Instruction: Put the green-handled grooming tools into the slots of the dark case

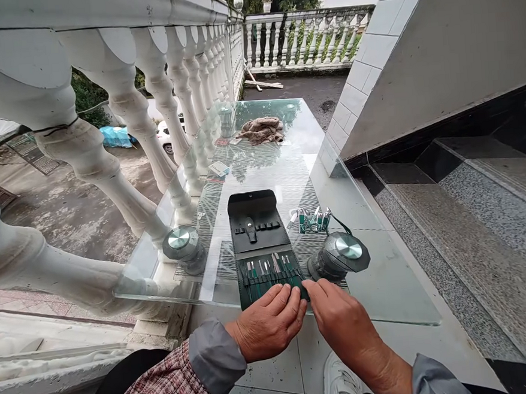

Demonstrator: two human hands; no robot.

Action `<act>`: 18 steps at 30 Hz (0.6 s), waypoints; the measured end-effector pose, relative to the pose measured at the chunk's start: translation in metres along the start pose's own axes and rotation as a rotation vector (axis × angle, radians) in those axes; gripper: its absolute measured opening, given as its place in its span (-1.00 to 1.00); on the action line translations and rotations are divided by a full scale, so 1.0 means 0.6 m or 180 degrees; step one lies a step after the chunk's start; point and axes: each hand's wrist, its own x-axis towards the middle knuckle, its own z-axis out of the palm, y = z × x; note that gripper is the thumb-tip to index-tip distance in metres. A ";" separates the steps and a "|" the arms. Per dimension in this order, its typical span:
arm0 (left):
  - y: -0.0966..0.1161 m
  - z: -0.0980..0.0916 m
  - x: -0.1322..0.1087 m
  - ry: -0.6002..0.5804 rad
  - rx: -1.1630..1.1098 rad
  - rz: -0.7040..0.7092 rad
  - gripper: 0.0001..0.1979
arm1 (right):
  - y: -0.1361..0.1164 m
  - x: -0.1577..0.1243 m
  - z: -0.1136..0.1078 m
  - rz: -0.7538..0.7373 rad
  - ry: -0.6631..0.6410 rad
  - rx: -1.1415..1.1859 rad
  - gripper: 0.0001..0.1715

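Note:
A black manicure case [262,252] lies unfolded on the glass table, with a row of slim metal tools [270,267] in its lower loops. My left hand [267,324] is closed over the case's lower edge, fingers together and thumb hidden. At the lower right corner of the case, my right hand [341,314] pinches something too small to make out. The upper flap has bare loops and a small black pouch [251,229]. Right of the case lie green-handled nail clippers [319,220] and other small grooming tools in a cluster.
Dark octagonal posts with shiny round caps support the glass table [400,289], one left [183,246] and one right [339,254]. A crumpled brown cloth [262,130] and a small card [219,168] lie farther back. A white balustrade [135,119] borders the left; stone steps [485,217] rise at right.

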 end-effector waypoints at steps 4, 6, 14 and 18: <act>0.002 0.002 -0.001 0.0003 -0.0009 -0.0027 -0.66 | 0.002 0.000 0.013 0.0085 0.0069 0.0301 -0.74; 0.003 0.003 -0.002 -0.0036 -0.0010 -0.0035 -0.66 | 0.006 0.003 0.015 0.0096 0.0060 0.0441 -0.73; 0.002 0.001 -0.003 -0.0001 -0.0048 -0.0040 -0.65 | 0.067 0.020 -0.035 0.0452 -0.1146 0.1526 -0.92; 0.002 -0.001 -0.003 -0.0119 -0.0023 -0.0031 -0.64 | 0.075 0.021 -0.044 0.0514 -0.1391 0.1606 -0.93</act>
